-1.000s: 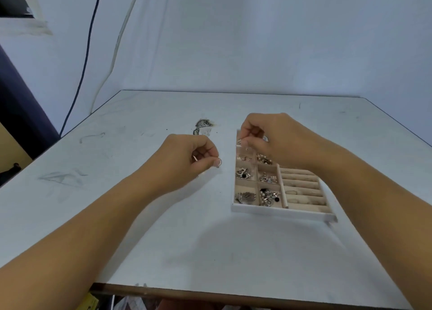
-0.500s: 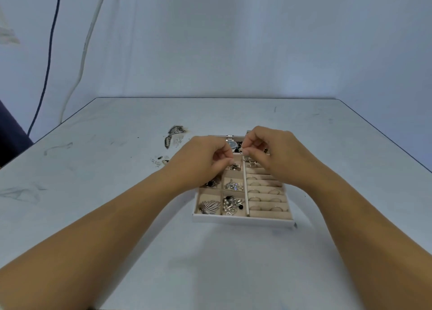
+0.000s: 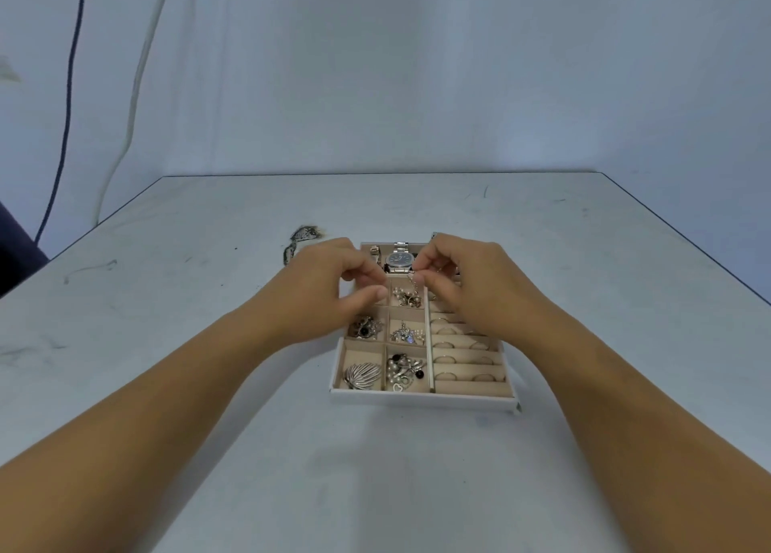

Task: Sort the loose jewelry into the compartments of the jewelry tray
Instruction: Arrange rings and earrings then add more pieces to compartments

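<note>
One desk (image 3: 208, 302), one jewelry tray (image 3: 421, 398), two hands: the left hand (image 3: 329, 285) and the right hand (image 3: 467, 285). The tray shows six small square compartments, one wristwatch (image 3: 401, 258) and one leaf-shaped brooch (image 3: 361, 375). One fine chain (image 3: 414, 285) hangs from the right hand's grip. Behind run one dark cable (image 3: 66, 114) and one white cable (image 3: 137, 94).

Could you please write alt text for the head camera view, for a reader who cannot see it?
A person's right hand pinches a small dangling metal piece over a white, beige-lined jewelry tray on a pale grey table, with the curled left hand close beside it. A silver wristwatch and thin rings sit in its compartments.
</note>
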Available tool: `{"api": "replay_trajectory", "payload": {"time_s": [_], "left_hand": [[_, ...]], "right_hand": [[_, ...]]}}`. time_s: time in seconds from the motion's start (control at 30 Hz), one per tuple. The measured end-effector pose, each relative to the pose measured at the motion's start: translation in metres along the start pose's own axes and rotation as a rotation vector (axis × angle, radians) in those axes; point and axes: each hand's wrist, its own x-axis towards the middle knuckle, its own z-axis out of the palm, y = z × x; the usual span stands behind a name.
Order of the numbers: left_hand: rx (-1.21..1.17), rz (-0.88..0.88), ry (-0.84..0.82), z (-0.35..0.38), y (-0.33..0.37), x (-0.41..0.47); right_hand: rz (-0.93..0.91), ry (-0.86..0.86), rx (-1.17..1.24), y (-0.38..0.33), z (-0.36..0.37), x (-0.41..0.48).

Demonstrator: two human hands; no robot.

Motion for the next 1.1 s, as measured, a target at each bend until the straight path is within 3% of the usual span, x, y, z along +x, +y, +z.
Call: {"api": "replay_trajectory", "payload": {"time_s": [0.27, 0.7, 0.9, 1.1], "left_hand": [[0.054, 0.007, -0.101, 0.007, -0.019, -0.034], [0.022, 0.02, -0.077, 0.01, -0.02, -0.039], [0.009, -0.171, -0.008, -0.04, -0.034, -0.035], [0.095, -0.303, -0.033, -0.073, -0.07, -0.055]], "right_hand": [[0.013, -0.039, -0.113, -0.004, 0.014, 0.002], [-0.03, -0.034, -0.33, -0.005, 0.018, 0.001], [-0.108, -0.056, -0.275, -0.017, 0.013, 0.004], [-0.194, -0.222, -0.339, -0.049, 0.024, 0.015]]}}
